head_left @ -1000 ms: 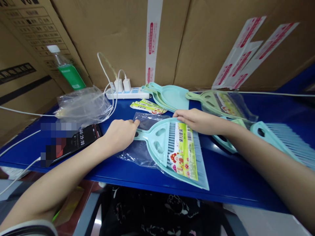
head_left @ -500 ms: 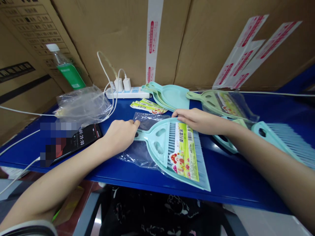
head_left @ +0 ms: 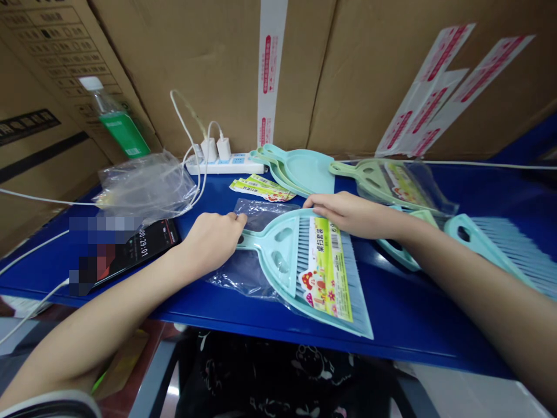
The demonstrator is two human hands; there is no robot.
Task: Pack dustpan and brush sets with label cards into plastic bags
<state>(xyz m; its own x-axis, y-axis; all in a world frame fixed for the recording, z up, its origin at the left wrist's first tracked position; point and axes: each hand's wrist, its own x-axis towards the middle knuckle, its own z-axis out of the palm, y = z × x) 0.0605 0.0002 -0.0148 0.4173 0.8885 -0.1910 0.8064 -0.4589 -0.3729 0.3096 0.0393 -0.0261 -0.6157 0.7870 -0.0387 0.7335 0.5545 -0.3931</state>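
Note:
A teal brush-and-dustpan set [head_left: 300, 264] with a yellow-green label [head_left: 326, 267] lies flat on the blue table [head_left: 404, 313], inside a clear plastic bag [head_left: 248, 270]. My left hand [head_left: 213, 241] pinches the bag's open end at the handle. My right hand [head_left: 348, 215] rests on the set's far edge, fingers curled over it.
Stacked teal dustpans [head_left: 300, 171], loose labels [head_left: 261, 188], a bagged green set [head_left: 391, 183] and a loose teal brush [head_left: 496, 247] lie behind and to the right. At the left are a phone [head_left: 130, 252], empty bags [head_left: 145, 186], a power strip [head_left: 221, 165] and a bottle [head_left: 117, 125]. Cardboard boxes [head_left: 195, 69] form the back wall.

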